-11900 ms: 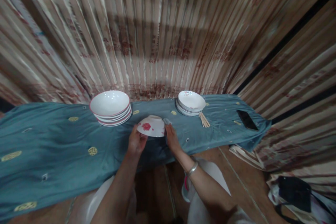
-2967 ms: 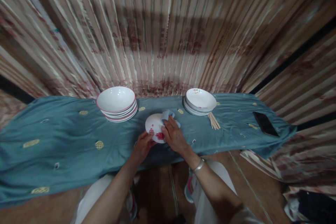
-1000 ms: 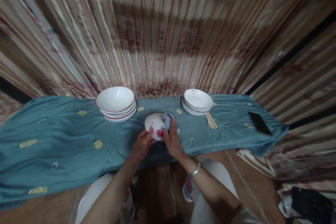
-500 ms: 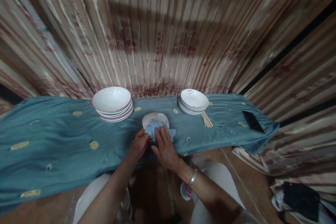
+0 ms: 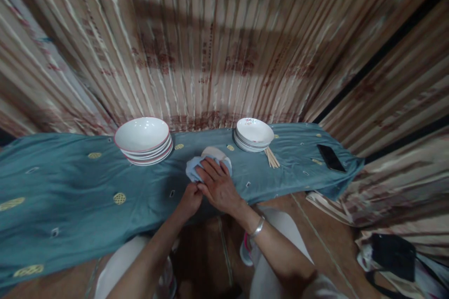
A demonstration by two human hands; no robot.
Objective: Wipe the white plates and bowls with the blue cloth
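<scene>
A light blue cloth (image 5: 193,168) is bunched over a white dish (image 5: 214,153), of which only the far rim shows. My right hand (image 5: 219,184) lies across the cloth with its fingers stretched forward, pressing it onto the dish. Just left of it, my left hand (image 5: 191,200) is closed at the near left side of the dish. It seems to grip the dish's edge, but the cloth and right hand hide the exact contact. The two hands touch at the thumbs.
A stack of red-rimmed white bowls (image 5: 143,136) stands at the back left of the cloth-covered table (image 5: 87,187). At the back right are smaller stacked bowls (image 5: 255,133), with wooden chopsticks (image 5: 272,158) beside them. A black phone (image 5: 330,158) lies at the right end. Pleated curtains (image 5: 217,46) hang behind.
My right hand and the cloth have shifted over the dish, covering more of its left side. The left hand has come closer to the right. The view has swung slightly right.
</scene>
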